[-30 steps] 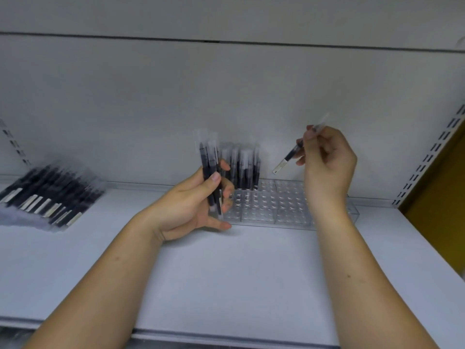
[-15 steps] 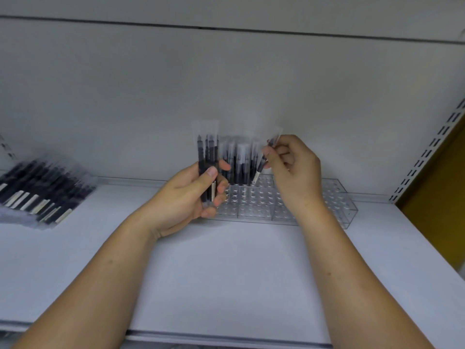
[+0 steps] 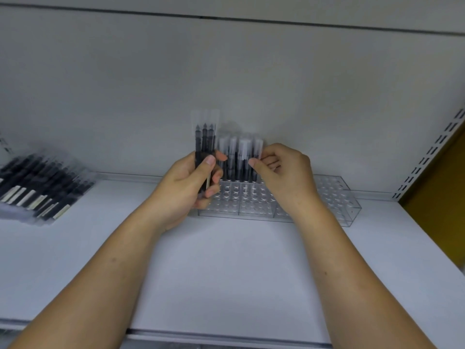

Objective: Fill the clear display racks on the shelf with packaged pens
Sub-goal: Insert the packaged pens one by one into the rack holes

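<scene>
A clear display rack (image 3: 334, 197) with rows of round holes stands at the back of the white shelf (image 3: 226, 273). Several packaged black pens (image 3: 239, 159) stand upright in its back left holes. My left hand (image 3: 186, 187) holds a small bundle of packaged pens (image 3: 205, 142) upright, just left of the rack. My right hand (image 3: 281, 172) is over the rack, thumb and fingers pinching the rightmost standing pen (image 3: 256, 157), which is upright in the row.
A pile of packaged pens (image 3: 37, 190) lies flat at the shelf's far left. A slotted upright (image 3: 427, 157) and a yellow-brown panel (image 3: 442, 187) bound the right side. The grey back wall rises behind the rack.
My right hand carried one pen from up at the right down and left into the row of standing pens. My left hand stayed near the rack with its bundle.
</scene>
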`<state>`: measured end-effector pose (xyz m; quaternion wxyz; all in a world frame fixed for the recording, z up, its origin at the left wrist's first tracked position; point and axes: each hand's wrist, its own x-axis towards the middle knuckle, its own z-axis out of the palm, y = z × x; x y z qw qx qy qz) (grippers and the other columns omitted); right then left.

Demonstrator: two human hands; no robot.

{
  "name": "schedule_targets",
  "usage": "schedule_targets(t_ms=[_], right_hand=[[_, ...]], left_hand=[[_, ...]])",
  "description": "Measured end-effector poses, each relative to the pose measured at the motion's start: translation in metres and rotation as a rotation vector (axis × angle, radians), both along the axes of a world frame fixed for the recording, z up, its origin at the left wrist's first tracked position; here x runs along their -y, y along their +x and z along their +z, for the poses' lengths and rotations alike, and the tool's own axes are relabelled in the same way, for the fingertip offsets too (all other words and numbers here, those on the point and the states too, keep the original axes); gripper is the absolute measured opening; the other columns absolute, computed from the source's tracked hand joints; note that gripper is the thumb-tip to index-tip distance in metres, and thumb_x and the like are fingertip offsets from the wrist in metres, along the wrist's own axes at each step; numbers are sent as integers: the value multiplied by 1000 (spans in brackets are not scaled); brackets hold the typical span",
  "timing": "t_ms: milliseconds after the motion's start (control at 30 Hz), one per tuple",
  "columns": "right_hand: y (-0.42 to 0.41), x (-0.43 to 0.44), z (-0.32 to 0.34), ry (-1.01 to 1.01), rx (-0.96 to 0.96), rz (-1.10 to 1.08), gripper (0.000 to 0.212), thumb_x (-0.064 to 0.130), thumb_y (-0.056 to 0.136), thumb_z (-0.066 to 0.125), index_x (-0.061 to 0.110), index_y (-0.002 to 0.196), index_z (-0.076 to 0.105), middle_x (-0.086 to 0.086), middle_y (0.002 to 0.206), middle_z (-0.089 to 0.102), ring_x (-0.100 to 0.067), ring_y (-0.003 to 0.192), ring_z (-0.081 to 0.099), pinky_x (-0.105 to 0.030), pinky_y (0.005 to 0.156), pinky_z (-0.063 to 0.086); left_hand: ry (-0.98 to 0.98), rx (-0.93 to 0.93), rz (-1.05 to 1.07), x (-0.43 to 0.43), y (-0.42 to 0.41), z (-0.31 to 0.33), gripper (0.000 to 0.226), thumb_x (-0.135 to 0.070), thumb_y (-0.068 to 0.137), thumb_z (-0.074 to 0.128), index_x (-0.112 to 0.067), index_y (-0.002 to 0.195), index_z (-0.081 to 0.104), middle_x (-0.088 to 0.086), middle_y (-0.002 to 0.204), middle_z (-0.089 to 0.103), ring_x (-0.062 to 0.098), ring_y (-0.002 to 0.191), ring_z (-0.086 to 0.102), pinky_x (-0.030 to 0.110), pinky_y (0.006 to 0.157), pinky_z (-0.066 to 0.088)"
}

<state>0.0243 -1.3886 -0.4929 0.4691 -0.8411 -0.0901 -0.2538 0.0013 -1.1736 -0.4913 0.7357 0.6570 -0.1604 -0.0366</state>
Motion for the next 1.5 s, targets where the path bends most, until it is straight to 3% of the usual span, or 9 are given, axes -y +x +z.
schedule_targets(t_ms=[267, 467, 633, 800, 1033, 1100, 1167, 1400, 1500], right_hand=[[-14, 5, 8, 86, 47, -47, 17, 33, 88, 81, 19, 92, 72, 9, 82, 71, -3, 75, 64, -9, 67, 47], [-29, -2, 14, 205, 90, 139, 13, 18, 96, 71, 25, 85, 71, 0, 74, 69, -12, 63, 59, -25, 61, 48], [-36, -14, 13, 257, -28, 346, 3, 18, 97, 72, 20, 96, 73, -1, 81, 75, -24, 59, 56, -31, 55, 48], [-33, -16, 13, 341, -60, 327, 3, 16, 95, 74, 13, 94, 73, -2, 76, 76, -14, 58, 58, -24, 54, 44], [-31, -16, 12, 341, -79, 311, 9, 20, 93, 77, 20, 85, 72, -2, 73, 75, -38, 64, 61, -28, 54, 44], [-31, -17, 11, 337, -76, 304, 11, 19, 94, 76, 20, 84, 72, -1, 73, 74, -28, 64, 66, -27, 57, 46], [-30, -19, 12, 362, -23, 288, 12, 13, 96, 73, 17, 85, 70, 0, 72, 73, -14, 65, 68, -27, 60, 50], [-28, 0, 27, 683, 277, 136, 7, 9, 98, 60, 11, 92, 63, -1, 74, 69, -21, 62, 67, -30, 52, 46], [-21, 11, 23, 569, 336, -33, 8, 13, 100, 60, 18, 95, 61, -2, 81, 69, -22, 70, 69, -36, 60, 52]], left_hand=[[6, -5, -57, 1, -1, -2, 15, -23, 107, 51, -13, 114, 60, 1, 78, 51, 15, 58, 42, 21, 46, 22], [42, -5, -124, 4, -3, -6, 23, -31, 100, 66, -14, 114, 61, 3, 78, 53, 17, 60, 41, 22, 48, 24], [50, -35, -206, 5, -5, -7, 28, -35, 103, 56, -13, 120, 61, 7, 83, 53, 18, 65, 43, 25, 49, 23], [49, -28, -223, 7, -5, -8, 34, -31, 104, 49, -6, 126, 58, 9, 85, 57, 19, 66, 47, 30, 50, 20], [88, 6, -230, 8, -7, -6, 29, -21, 107, 45, -5, 127, 58, 12, 89, 62, 21, 66, 48, 26, 47, 30], [91, 14, -228, 8, -8, -5, 28, -20, 107, 45, -5, 127, 59, 13, 92, 65, 22, 68, 50, 25, 47, 31], [101, 29, -209, 8, -7, -5, 27, -17, 109, 44, -5, 129, 59, 14, 95, 68, 24, 70, 52, 26, 47, 33], [63, 60, -84, 7, -7, -2, 23, -12, 111, 40, -5, 121, 60, 12, 88, 69, 21, 61, 53, 23, 44, 29], [54, 99, -33, 7, -6, -1, 24, -13, 112, 39, -4, 121, 60, 11, 82, 64, 18, 55, 47, 21, 44, 27]])
